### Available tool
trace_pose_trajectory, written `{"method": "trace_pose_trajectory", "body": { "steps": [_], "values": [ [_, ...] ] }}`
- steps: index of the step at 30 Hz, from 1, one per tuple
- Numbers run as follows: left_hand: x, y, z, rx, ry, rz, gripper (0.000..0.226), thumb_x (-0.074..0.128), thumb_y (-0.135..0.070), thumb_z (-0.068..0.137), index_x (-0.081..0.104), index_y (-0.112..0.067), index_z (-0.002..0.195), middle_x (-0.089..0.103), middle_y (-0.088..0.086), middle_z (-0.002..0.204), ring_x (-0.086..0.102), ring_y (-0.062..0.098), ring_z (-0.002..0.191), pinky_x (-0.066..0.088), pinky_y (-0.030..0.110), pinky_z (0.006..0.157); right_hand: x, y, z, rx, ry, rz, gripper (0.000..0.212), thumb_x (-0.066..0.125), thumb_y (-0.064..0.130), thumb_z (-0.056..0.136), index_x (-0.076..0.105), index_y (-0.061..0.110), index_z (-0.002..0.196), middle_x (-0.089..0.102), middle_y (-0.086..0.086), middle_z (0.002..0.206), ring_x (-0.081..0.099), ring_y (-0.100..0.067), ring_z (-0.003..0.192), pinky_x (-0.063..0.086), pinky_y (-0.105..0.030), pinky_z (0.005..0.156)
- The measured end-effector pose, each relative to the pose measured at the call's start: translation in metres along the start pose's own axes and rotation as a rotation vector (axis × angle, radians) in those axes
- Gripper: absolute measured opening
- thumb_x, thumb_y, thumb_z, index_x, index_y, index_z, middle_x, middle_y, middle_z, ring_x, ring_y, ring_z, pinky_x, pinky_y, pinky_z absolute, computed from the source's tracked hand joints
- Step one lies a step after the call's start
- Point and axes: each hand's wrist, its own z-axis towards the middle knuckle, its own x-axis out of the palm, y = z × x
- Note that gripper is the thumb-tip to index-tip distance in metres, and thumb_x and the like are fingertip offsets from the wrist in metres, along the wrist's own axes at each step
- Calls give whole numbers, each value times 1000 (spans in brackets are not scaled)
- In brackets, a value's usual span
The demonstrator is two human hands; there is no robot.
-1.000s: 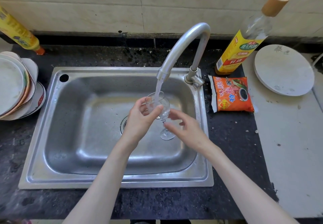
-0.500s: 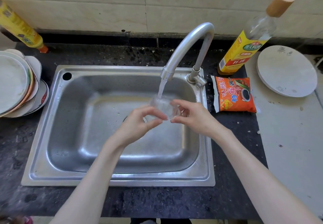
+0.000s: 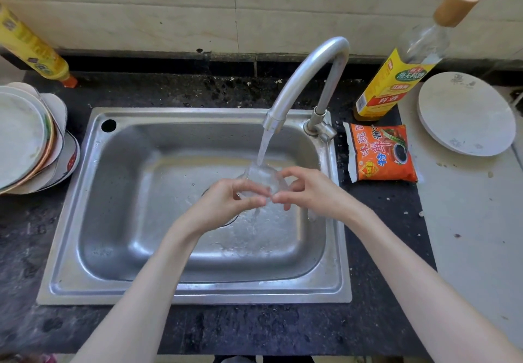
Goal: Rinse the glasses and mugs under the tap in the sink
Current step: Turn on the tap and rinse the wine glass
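Rinsing was under way on a clear stemmed glass [image 3: 261, 177], held tilted over the middle of the sink [image 3: 195, 292] with the stream from the tap [image 3: 307, 76] striking its bowl. The left hand [image 3: 226, 204] had thumb and fingers curled around the near side of the bowl, and the right hand [image 3: 308, 190] pinched it from the other side with curled fingertips; the stem was too blurred to place. To my eye the step would go best if both hands kept a light, steady hold and turned the glass so water ran over every part of the rim and inside, since wet thin glass slips easily and the steel basin below would be unforgiving.

Beside the tap lay an orange seasoning packet [image 3: 380, 154] printed with the Chinese characters 味, 纯, 特 and 鲜. Behind it leaned a yellow-labelled bottle [image 3: 396, 85] with a wooden-coloured cap, its red band reading 料酒. A white plate [image 3: 467, 113] sat further right, stacked plates [image 3: 31, 141] lay to the left, and a yellow squeeze bottle [image 3: 34, 51] carried writing too small to read.
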Motion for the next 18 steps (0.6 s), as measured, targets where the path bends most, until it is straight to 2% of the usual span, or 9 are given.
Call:
{"method": "trace_pose_trajectory", "body": {
  "steps": [2, 3, 5, 7, 9, 11, 13, 16, 18],
  "values": [
    [-7, 1, -1, -3, 109, -3, 10, 69, -7, 78, 72, -10, 88, 68, -18, 91, 61, -9, 79, 42, 7, 75, -7, 2, -2, 36, 120, 90, 21, 65, 36, 82, 66, 26, 101, 69, 1, 67, 45, -6, 48, 39, -25, 59],
    [-9, 1, 0, -13, 73, -18, 8, 71, -8, 76, 73, -9, 84, 71, -10, 90, 63, -4, 83, 44, 10, 77, -9, 3, -2, 47, 153, 84, 24, 62, 38, 84, 68, 23, 102, 69, 1, 67, 43, -7, 47, 40, -27, 60],
    [-9, -1, 3, -53, -96, -75, 9, 77, -16, 70, 68, -13, 68, 73, 4, 81, 62, 12, 80, 45, 23, 78, -9, 4, 0, 45, 145, 45, 32, 57, 44, 86, 67, 22, 107, 72, 2, 74, 47, -7, 48, 44, -28, 65],
    [-4, -1, 8, -75, -275, -115, 25, 78, -24, 69, 57, -14, 61, 70, 3, 68, 55, 16, 67, 43, 28, 67, -3, 6, 4, 30, 53, -31, 39, 59, 47, 83, 59, 27, 117, 72, 3, 83, 54, -8, 57, 49, -27, 69],
    [-1, -4, 12, -70, -349, -82, 29, 76, -31, 71, 54, -15, 61, 68, -2, 64, 55, 14, 64, 42, 28, 65, 4, 8, 8, 9, -77, -156, 55, 67, 49, 76, 50, 32, 126, 65, 9, 86, 58, -6, 72, 50, -29, 70],
    [-3, -8, 11, -30, -244, -70, 16, 70, -27, 79, 62, -17, 68, 68, -2, 71, 60, 10, 67, 45, 28, 69, 4, 8, 9, 4, -93, -74, 55, 68, 47, 76, 51, 31, 126, 64, 9, 82, 55, 1, 65, 46, -24, 60],
    [-9, -10, 6, 6, -72, -90, 5, 64, -17, 84, 66, -17, 80, 70, 3, 85, 62, 5, 75, 48, 25, 74, -5, 9, 7, 15, 10, 78, 38, 63, 44, 82, 60, 30, 116, 70, 2, 79, 46, 0, 50, 41, -19, 53],
    [-19, -6, 2, 63, -42, -67, 6, 70, -17, 80, 70, -23, 78, 72, 7, 89, 60, 17, 83, 47, 31, 81, -18, 10, 4, 3, 107, 105, 22, 54, 48, 85, 69, 34, 92, 72, 7, 73, 49, -10, 53, 43, -16, 60],
    [-15, -6, 3, 68, -129, -96, 11, 72, -11, 76, 69, -20, 70, 71, -3, 73, 59, 14, 74, 47, 27, 75, -17, 10, 5, 7, 84, 81, 28, 56, 48, 84, 68, 31, 103, 71, 11, 69, 56, -16, 62, 48, -22, 73]
  ]
}}
